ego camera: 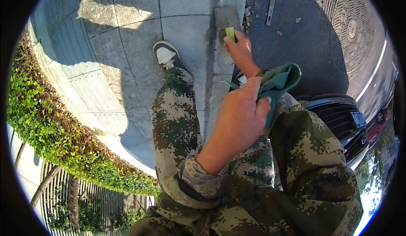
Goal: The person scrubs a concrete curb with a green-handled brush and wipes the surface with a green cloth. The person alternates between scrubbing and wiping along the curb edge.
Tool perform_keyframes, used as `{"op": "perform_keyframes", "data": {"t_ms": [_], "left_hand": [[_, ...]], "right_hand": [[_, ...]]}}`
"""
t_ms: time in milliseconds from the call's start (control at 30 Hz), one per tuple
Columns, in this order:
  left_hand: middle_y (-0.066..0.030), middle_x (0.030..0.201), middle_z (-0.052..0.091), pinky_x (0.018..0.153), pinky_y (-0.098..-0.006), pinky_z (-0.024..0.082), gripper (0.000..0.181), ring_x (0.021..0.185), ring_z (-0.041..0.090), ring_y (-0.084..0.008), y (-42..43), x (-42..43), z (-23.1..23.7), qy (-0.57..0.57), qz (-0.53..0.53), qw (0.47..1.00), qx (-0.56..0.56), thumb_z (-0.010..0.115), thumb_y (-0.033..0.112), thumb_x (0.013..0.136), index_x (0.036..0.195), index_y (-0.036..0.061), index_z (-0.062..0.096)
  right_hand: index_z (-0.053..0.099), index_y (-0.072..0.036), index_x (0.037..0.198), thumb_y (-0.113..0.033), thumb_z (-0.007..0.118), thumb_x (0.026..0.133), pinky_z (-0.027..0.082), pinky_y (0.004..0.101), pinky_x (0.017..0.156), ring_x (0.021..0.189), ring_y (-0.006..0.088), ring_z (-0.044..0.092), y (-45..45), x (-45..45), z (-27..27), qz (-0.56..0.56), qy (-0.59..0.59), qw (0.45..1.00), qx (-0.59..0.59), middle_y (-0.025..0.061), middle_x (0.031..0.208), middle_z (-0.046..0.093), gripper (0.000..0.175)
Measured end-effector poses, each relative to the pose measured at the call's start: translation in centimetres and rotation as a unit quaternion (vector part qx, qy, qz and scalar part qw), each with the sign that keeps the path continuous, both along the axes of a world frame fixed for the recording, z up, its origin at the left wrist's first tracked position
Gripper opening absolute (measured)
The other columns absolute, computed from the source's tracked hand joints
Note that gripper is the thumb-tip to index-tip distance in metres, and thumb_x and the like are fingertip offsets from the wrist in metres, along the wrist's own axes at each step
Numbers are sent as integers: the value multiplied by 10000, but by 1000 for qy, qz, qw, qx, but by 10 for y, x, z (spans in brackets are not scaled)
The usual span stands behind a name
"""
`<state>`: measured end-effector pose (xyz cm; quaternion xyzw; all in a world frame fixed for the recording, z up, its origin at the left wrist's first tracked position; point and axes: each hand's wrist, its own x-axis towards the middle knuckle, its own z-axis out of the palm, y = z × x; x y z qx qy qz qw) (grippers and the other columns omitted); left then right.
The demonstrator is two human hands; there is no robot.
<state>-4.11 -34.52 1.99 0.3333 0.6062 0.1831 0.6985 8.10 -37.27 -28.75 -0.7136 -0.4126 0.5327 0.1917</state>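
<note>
My left hand (238, 115), nearest the camera, grips a bunched piece of green cloth (284, 75) between thumb and fingers. Part of the cloth hangs below the hand, over my camouflage trousers. Farther out, my right hand (242, 50) pinches a small yellow-green object (230, 34); what it is I cannot tell. Below that object lies a brownish-grey rectangular patch or slab (226, 15) along the concrete curb. Whether the object touches this surface is not clear. The cloth and left hand hide part of my right forearm.
A flat, rusty metal tool (271, 6) lies on the dark asphalt (295, 42), near a round manhole cover (352, 28). A dark parked car (333, 118) stands to the right. Paving slabs (136, 49) and a green hedge (57, 137) are on the left. One shoe (165, 54) rests on the pavement.
</note>
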Motion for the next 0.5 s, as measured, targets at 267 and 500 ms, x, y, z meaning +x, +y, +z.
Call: {"op": "perform_keyframes", "data": {"t_ms": [267,500], "left_hand": [[-300,812,673,700,-537,514,229,802,682,-495,-4,0,-2,-7,15,1000,20,631,66,942,1130,-59,601],[-267,821,677,710,-477,521,231,797,699,-417,-1,1,1,-18,11,1000,-9,628,57,949,1150,-56,621]], "right_hand": [[693,-1,1114,-161,713,980,528,298,631,688,114,651,-22,-1,-18,5,-20,1000,4,47,813,703,209],[683,-1,1127,-156,717,975,502,307,619,681,110,621,-79,3,-10,15,-27,999,-14,43,804,691,219]]}}
